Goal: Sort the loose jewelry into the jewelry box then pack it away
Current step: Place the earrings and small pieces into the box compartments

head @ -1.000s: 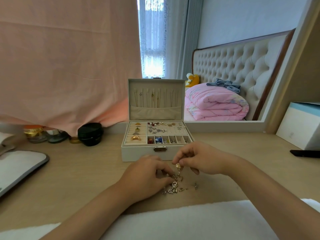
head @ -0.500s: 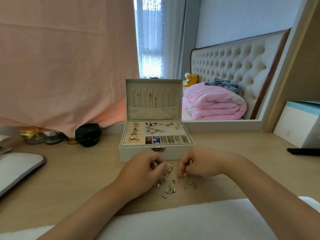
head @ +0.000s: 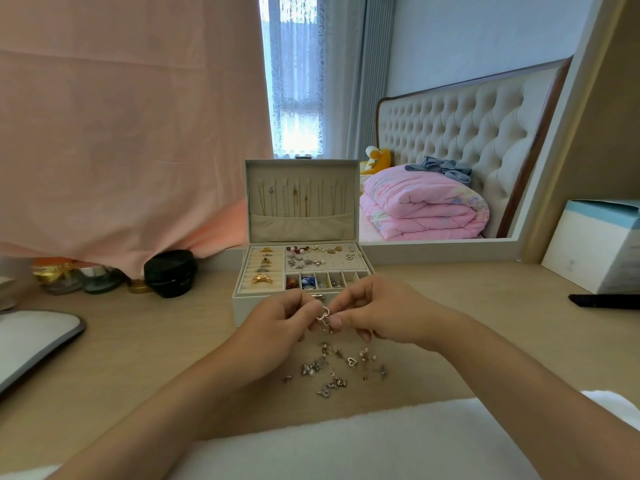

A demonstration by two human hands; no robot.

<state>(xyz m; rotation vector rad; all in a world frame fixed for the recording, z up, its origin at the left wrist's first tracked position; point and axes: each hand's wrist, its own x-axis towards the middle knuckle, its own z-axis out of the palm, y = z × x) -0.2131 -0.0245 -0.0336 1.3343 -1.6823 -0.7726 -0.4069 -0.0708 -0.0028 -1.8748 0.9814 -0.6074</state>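
Just in front of the white rectangular jewelry box (head: 242, 308), above the pale wooden tabletop (head: 145, 344), both hands meet over one item. The left hand (head: 277, 329) and the right hand (head: 379, 313) each pinch a small curved gold-toned piece set with pale stones (head: 323, 314) between thumb and fingertips, with the other fingers curled in. The piece is held clear of the table, close to the box's front latch. Whether it is one earring or two caught together is too small to tell.

Below the hands, a scatter of small silver-toned earrings and studs (head: 337, 370) lies loose on the table, among them a heart outline and some pearl-tipped pieces. The box stands open with its hinged lid (head: 301, 174) upright. Its perforated earring panel (head: 349, 267) carries several pieces but shows bare holes toward the right. The row of small square compartments (head: 325, 280) looks free at its right end.

The step in hand appears to be sorting: one piece has been picked out and is being readied or untangled. The next move likely calls for a fine single-hand pinch, a short lift over the front wall, and seating the post in a free hole or dropping the piece into an empty compartment. The wrists should stay off the loose scatter. Most of the sorting is left to do, and closing the box is some way off.
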